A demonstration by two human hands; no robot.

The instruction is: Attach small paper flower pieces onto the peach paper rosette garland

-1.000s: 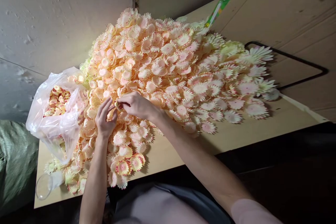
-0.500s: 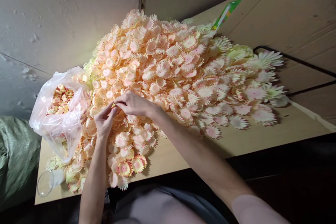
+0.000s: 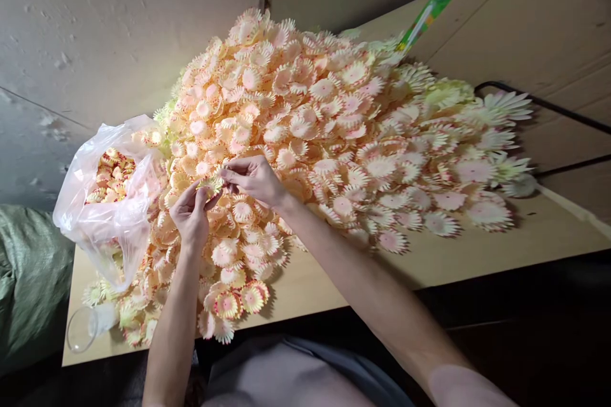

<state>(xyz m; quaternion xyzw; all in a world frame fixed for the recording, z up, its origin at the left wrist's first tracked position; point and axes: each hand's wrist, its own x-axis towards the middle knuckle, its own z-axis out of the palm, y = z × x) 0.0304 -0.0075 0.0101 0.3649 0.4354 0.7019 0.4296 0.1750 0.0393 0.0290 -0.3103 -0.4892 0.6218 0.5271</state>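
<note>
Head view: left hand [image 3: 189, 210] has its grip clamped on a small flower [image 3: 210, 186], thumb and finger at the left edge; right hand [image 3: 255, 179] is at the flower's right edge, can't tell if its grip is clamped; flower is over the pile [image 3: 310, 121] on the table [image 3: 315, 280]; bag [image 3: 114, 222] beside pile, left; clear cup [image 3: 98, 320] near table's left corner.

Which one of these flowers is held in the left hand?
The yellowish flower pinched by the left hand, held above the heap; the others lie in the heap or the bag.
</note>
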